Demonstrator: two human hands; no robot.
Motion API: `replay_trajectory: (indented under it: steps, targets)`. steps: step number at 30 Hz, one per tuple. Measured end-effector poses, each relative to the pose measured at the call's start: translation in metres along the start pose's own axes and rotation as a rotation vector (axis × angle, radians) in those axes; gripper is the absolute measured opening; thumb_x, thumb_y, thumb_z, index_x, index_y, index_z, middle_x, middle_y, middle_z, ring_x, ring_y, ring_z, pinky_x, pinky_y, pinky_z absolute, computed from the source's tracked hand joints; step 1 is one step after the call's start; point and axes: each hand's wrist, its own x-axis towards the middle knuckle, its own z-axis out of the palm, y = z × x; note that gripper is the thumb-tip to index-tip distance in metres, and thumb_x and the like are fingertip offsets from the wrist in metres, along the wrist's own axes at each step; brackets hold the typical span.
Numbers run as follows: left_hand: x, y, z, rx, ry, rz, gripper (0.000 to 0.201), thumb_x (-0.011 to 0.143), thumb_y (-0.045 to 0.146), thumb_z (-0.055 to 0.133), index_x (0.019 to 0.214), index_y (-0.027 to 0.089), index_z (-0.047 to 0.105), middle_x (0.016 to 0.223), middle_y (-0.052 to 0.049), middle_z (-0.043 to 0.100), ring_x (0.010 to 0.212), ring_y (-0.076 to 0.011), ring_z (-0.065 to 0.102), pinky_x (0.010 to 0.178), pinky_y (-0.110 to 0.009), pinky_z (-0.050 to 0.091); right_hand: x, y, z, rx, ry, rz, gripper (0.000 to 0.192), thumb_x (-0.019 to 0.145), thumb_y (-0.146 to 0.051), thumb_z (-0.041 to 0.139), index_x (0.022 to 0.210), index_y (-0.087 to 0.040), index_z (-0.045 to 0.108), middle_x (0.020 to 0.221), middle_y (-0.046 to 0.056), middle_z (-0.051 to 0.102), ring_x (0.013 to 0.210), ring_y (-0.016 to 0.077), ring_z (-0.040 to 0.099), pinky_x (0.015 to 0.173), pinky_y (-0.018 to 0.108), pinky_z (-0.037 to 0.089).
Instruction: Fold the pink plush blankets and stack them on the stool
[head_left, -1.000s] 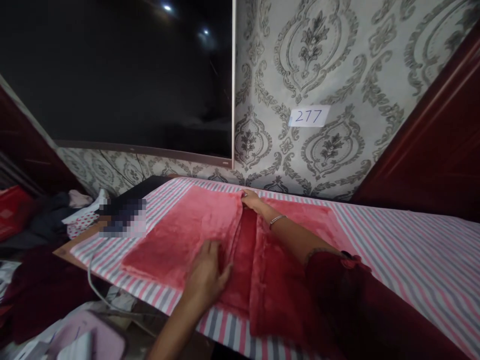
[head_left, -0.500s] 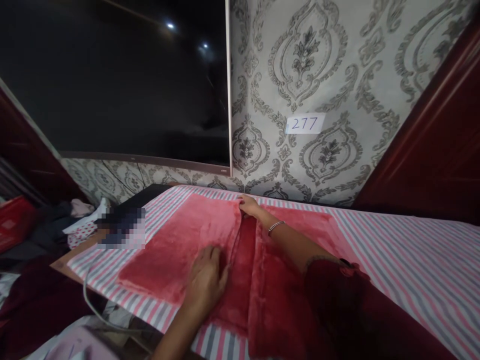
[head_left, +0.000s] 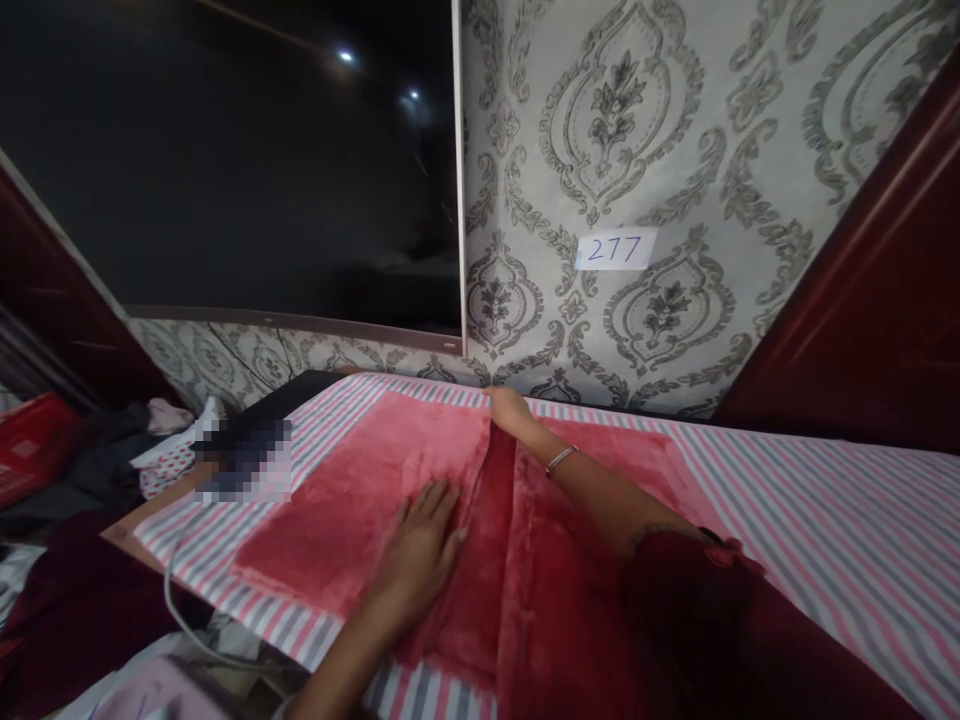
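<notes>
wall (head_left: 675, 120) ahead: grey wallpaper, large damask scrollwork, fills the upper right of view. a small white paper label (head_left: 616, 249) reading 277 is stuck to it. dark television screen (head_left: 225, 160) mounted on the left part of the wall, pale frame edge, two small light reflections near its top. dark red wooden panel (head_left: 885, 300) slants down the right side; a similar one at far left.

work surface: a flat top covered with a striped cloth (head_left: 840, 520), pink, grey and white bands, running from left foreground to right edge, its far side close against the wall. room is dim.

on the stripes, centre-left: red fleece fabric (head_left: 352, 500), plush, lying flat, a lengthwise fold or seam down its middle, darker red to the right of it.

left of the surface: heap of clothes (head_left: 97, 470), dark and white pieces, something red beyond. a blurred-out patch near the corner; cannot tell what it is. a grey cord (head_left: 174, 590) loops down off the near-left edge.

left hand (head_left: 420, 550): flat, fingers spread, palm pressed on the fleece just left of the fold. right hand (head_left: 510, 407): at the far edge of the fleece, fingers curled onto the top of the fold; whether it pinches or only presses, cannot tell. thin bracelet (head_left: 560, 459) on that wrist, dark red sleeve (head_left: 712, 620) below.
</notes>
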Motion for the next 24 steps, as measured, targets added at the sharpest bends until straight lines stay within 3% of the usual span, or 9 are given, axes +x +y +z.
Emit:
replay_trajectory:
  steps: [2, 5, 9, 12, 19, 24]
  targets:
    - [0.005, -0.003, -0.001, 0.036, 0.084, -0.019, 0.055, 0.1, 0.027, 0.035, 0.153, 0.018, 0.042, 0.162, -0.013, 0.035, 0.152, -0.0269, 0.028, 0.123, -0.057, 0.022, -0.007, -0.013, 0.001, -0.032, 0.002, -0.081, 0.049, 0.101, -0.018, 0.042, 0.148, -0.024, 0.05, 0.149, 0.013, 0.054, 0.142, 0.0265, 0.044, 0.119, 0.041, 0.029]
    - [0.01, -0.001, 0.01, 0.143, 0.115, -0.031, 0.06, 0.096, 0.032, 0.046, 0.154, 0.017, 0.041, 0.165, -0.015, 0.028, 0.154, -0.0357, 0.019, 0.12, -0.067, 0.017, -0.022, -0.024, 0.016, -0.073, -0.069, -0.174, 0.064, 0.099, -0.038, 0.05, 0.159, -0.025, 0.032, 0.164, 0.009, 0.033, 0.153, 0.0275, 0.024, 0.125, 0.042, 0.016]
    - [0.008, 0.004, 0.025, 0.215, 0.071, -0.025, 0.064, 0.095, 0.041, 0.05, 0.155, 0.018, 0.04, 0.166, -0.016, 0.023, 0.153, -0.0417, 0.015, 0.117, -0.072, 0.018, -0.033, -0.017, 0.039, -0.109, -0.2, -0.134, 0.076, 0.098, -0.061, 0.043, 0.161, -0.021, 0.027, 0.167, 0.014, 0.023, 0.154, 0.0369, 0.018, 0.122, 0.054, 0.017]
    - [0.006, 0.002, 0.029, 0.225, 0.059, -0.013, 0.064, 0.095, 0.042, 0.05, 0.155, 0.021, 0.039, 0.166, -0.016, 0.022, 0.154, -0.0415, 0.013, 0.117, -0.072, 0.019, -0.03, -0.008, 0.045, -0.116, -0.234, -0.112, 0.078, 0.099, -0.064, 0.037, 0.162, -0.022, 0.021, 0.168, 0.014, 0.017, 0.155, 0.0367, 0.013, 0.122, 0.055, 0.015]
    - [0.012, -0.004, 0.035, 0.261, 0.097, -0.002, 0.063, 0.096, 0.04, 0.048, 0.156, 0.024, 0.037, 0.167, -0.016, 0.021, 0.154, -0.0419, 0.013, 0.115, -0.072, 0.019, -0.024, -0.009, 0.044, -0.101, -0.246, -0.101, 0.077, 0.099, -0.061, 0.042, 0.162, -0.022, 0.022, 0.169, 0.013, 0.016, 0.155, 0.0349, 0.013, 0.123, 0.052, 0.013]
    - [0.013, 0.0, 0.03, 0.243, 0.079, -0.019, 0.062, 0.097, 0.042, 0.046, 0.155, 0.02, 0.039, 0.166, -0.017, 0.022, 0.154, -0.0411, 0.012, 0.116, -0.072, 0.018, -0.018, -0.015, 0.014, -0.06, -0.252, -0.111, 0.064, 0.097, -0.047, 0.057, 0.154, -0.022, 0.042, 0.162, 0.012, 0.036, 0.15, 0.0305, 0.031, 0.12, 0.045, 0.028]
